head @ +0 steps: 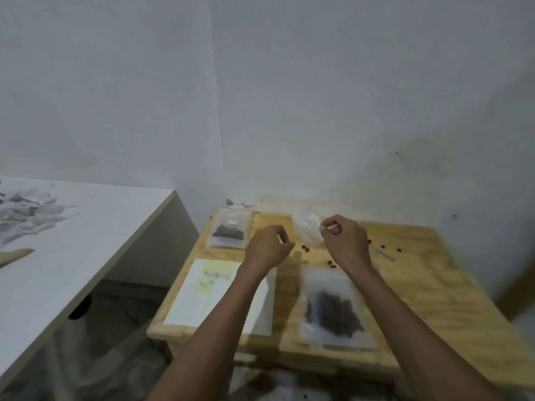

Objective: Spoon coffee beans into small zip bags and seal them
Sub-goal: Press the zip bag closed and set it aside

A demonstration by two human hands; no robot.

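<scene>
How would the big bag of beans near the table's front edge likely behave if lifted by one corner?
The big bag looks like thin clear plastic lying flat, so it would probably sag. Its beans sit in a loose heap and would likely slide downward. Whether it is sealed is unclear, so beans might spill.

Empty clear zip bag (307,230) raised; filled bean bag (335,309) flat

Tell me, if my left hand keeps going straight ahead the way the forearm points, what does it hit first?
Most likely the clear empty zip bag that your right hand pinches, just beyond the left hand. Loose coffee beans lie below that line. Depth is unclear from this one view.
</scene>
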